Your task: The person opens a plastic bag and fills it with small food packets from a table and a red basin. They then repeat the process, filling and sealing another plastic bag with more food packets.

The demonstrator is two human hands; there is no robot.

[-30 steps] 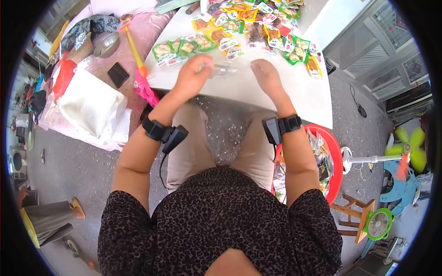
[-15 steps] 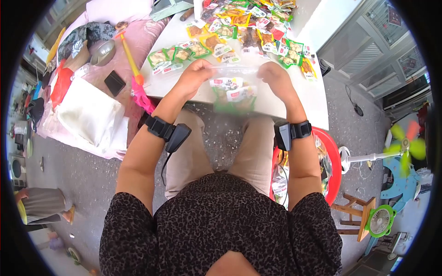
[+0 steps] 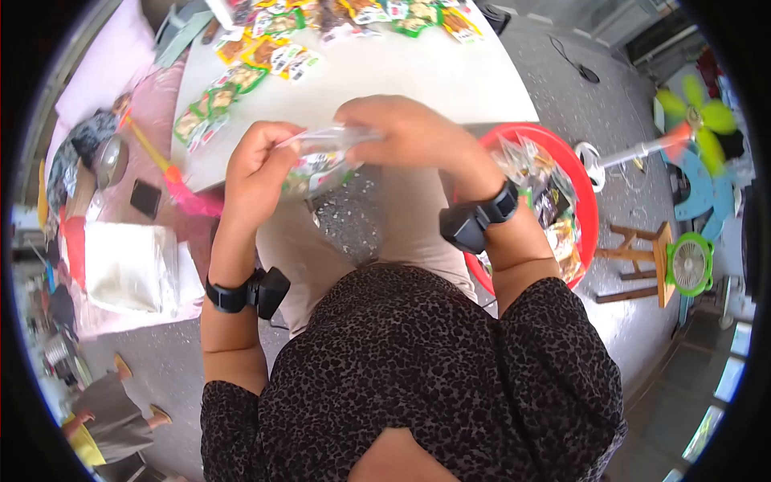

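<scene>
My left hand [image 3: 261, 169] pinches one top corner of a clear plastic bag [image 3: 333, 138] over my lap. At the bag's other top corner, my right hand [image 3: 405, 132] is blurred by motion, with its fingers closed on the plastic. Inside the bag hang green-and-white snack packets [image 3: 316, 171], partly hidden behind my left hand. More green packets [image 3: 217, 100] lie in a row on the white table [image 3: 385, 76] beyond my left hand.
Yellow and green packets [image 3: 277, 56] cover the table's far side. A red basin [image 3: 592, 189] of packets stands by my right leg. At left, a pink-covered surface holds a white stack of plastic [image 3: 131, 265] and a phone [image 3: 145, 198]. A person [image 3: 112, 422] is at lower left.
My view has turned to the right. Both hands have drawn closer together with the bag, the right one moving in towards the left. The bag's top is no longer stretched wide.
</scene>
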